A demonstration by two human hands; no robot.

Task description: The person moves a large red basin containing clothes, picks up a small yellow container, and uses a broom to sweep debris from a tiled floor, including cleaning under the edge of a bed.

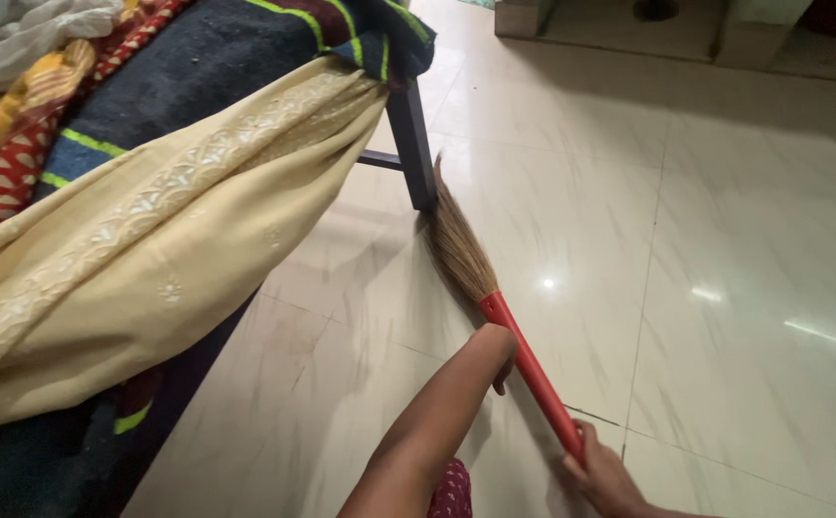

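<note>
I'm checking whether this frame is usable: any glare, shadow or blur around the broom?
Head view: bright glare spots on the glossy floor tiles right of the broom; shadow beneath the draped cream cloth; left hand and right hand are a bit soft.

Near the broom [495, 297], the left hand [497, 353] is bent down behind its own wrist, so its fingers and grip cannot be seen, and the right hand [602, 475] runs off the bottom edge below the broom's red handle. The bed [245, 58] left of the broom is cut by the top and left edges, with only one leg [414, 144] showing.
</note>
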